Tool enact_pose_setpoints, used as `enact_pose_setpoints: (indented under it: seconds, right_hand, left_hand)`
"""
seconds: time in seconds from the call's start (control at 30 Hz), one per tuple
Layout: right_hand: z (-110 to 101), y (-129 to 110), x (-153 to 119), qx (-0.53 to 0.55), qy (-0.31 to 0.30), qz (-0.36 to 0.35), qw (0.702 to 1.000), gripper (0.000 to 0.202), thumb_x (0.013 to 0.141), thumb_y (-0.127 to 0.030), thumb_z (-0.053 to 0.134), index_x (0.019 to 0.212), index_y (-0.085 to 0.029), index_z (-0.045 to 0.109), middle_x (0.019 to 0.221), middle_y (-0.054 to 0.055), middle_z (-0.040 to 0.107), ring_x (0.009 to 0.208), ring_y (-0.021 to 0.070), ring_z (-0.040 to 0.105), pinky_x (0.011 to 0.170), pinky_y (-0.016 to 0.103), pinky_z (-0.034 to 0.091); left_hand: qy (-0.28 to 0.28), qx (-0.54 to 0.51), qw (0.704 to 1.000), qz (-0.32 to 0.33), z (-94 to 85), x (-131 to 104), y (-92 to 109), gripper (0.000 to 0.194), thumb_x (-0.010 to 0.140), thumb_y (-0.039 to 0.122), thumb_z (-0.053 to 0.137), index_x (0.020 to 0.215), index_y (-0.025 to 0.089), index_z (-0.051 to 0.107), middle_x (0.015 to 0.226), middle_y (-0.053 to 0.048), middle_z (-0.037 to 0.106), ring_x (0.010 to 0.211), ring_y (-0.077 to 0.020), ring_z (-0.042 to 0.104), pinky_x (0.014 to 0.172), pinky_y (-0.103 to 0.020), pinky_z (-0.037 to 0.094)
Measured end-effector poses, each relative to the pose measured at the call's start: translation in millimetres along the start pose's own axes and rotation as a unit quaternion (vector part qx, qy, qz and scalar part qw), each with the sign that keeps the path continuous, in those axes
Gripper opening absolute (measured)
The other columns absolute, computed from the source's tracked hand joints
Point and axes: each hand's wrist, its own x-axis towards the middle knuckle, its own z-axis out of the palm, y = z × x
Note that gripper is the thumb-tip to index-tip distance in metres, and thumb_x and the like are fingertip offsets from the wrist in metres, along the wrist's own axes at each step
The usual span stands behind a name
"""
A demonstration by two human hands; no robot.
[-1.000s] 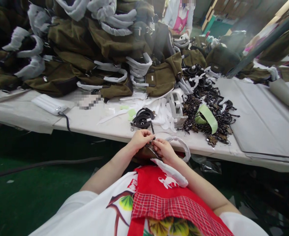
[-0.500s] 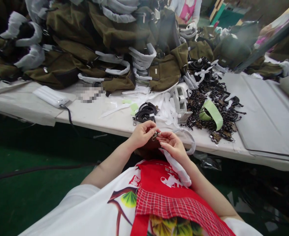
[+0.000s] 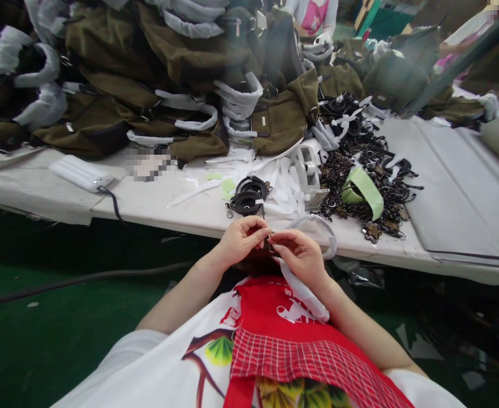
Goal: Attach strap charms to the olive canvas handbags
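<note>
My left hand is closed, thumb and forefinger pinching one side of a small metal clasp just in front of the table edge. From the other side, my right hand pinches the same clasp, its fingers bent and pressed together. The clasp's exact shape is partly covered by the fingertips. Under the hands is a dark brown bag, mostly hidden. White-wrapped handles lie below and beside my right hand. Right beyond the hands, a coiled black strap with a metal hook lies on the table.
Olive bags with wrapped handles are piled along the back. To the right are a tape dispenser, a heap of dark tassels with a green strip, and grey sheets. A white power bank lies left. Two other people stand beyond.
Both hands have come slightly lower, and my right fingers have closed in more around the clasp. The clasp has turned to hang more upright. The view has shifted a little.
</note>
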Motion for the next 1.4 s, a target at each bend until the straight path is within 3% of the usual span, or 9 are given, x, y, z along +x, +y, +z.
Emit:
enact_pose_setpoints:
  seconds: [0.13,0.4,0.63,0.77,0.9,1.2,1.3,1.4]
  right_hand:
    - [-4,3,-3,-0.085,0.031,-0.018,0.996,0.012,0.090,-0.031,0.064,0.089,-0.021,0.071,0.080,0.004,0.074,0.069,0.0172,0.070,0.064,0.029,0.059]
    - [-9,-11,2,-0.246,0.002,-0.134,0.960,0.013,0.092,-0.025,0.060,0.093,-0.021,0.073,0.081,0.003,0.076,0.069,0.0166,0.071,0.065,0.027,0.056]
    - [-10,-9,4,-0.256,-0.004,-0.139,0.957,0.014,0.093,-0.025,0.060,0.096,-0.021,0.073,0.079,0.002,0.077,0.065,0.0156,0.071,0.063,0.026,0.055]
    - [-11,-8,7,-0.255,-0.037,-0.148,0.955,0.014,0.093,-0.025,0.060,0.095,-0.022,0.073,0.081,0.003,0.076,0.069,0.0161,0.070,0.066,0.026,0.054]
    - [-12,-6,10,-0.266,-0.068,-0.155,0.949,0.016,0.095,-0.026,0.057,0.092,-0.022,0.072,0.084,0.004,0.075,0.075,0.0170,0.069,0.069,0.027,0.053]
    - [-12,-3,12,-0.299,-0.104,-0.136,0.939,0.022,0.095,-0.031,0.056,0.082,-0.022,0.071,0.073,0.003,0.070,0.067,0.0159,0.063,0.064,0.027,0.046]
    - [-9,2,14,-0.272,-0.070,-0.110,0.954,0.021,0.094,-0.033,0.057,0.083,-0.022,0.071,0.072,0.002,0.069,0.065,0.0160,0.063,0.063,0.027,0.047]
    - [-4,10,16,-0.232,0.027,-0.073,0.970,0.023,0.094,-0.037,0.055,0.087,-0.021,0.070,0.076,0.004,0.070,0.067,0.0167,0.063,0.062,0.027,0.049]
  left_hand:
    - [-0.017,0.073,0.996,0.040,-1.8,-5,8,0.026,0.087,0.039,0.064,0.080,0.014,0.062,0.065,0.002,0.055,0.056,-0.0080,0.052,0.055,-0.020,0.042]
    - [-0.062,0.139,0.984,0.089,-4.8,-4,11,0.020,0.089,0.031,0.061,0.079,0.014,0.066,0.075,-0.001,0.056,0.064,-0.0095,0.055,0.060,-0.021,0.045]
    - [-0.086,0.186,0.972,0.119,-11.4,-2,13,0.019,0.090,0.027,0.058,0.079,0.015,0.068,0.076,-0.002,0.060,0.071,-0.0121,0.056,0.066,-0.023,0.045]
    - [-0.102,0.203,0.964,0.138,-12.9,-1,15,0.018,0.091,0.026,0.058,0.080,0.015,0.068,0.074,-0.002,0.062,0.072,-0.0124,0.056,0.069,-0.024,0.043]
    - [-0.105,0.193,0.967,0.126,-12.1,0,13,0.021,0.091,0.029,0.058,0.078,0.015,0.066,0.074,-0.002,0.062,0.070,-0.0124,0.055,0.067,-0.024,0.043]
    - [-0.112,0.186,0.970,0.109,-10.3,3,5,0.026,0.090,0.034,0.059,0.072,0.014,0.063,0.069,-0.001,0.058,0.066,-0.0120,0.052,0.064,-0.024,0.042]
    - [-0.044,0.201,0.970,0.132,-7.8,0,1,0.021,0.091,0.032,0.056,0.081,0.016,0.065,0.078,-0.004,0.062,0.074,-0.0145,0.058,0.068,-0.026,0.047]
    - [0.125,0.290,0.930,0.188,-1.6,-6,-4,0.016,0.092,0.023,0.050,0.099,0.018,0.063,0.101,-0.009,0.064,0.095,-0.0195,0.060,0.085,-0.034,0.050]
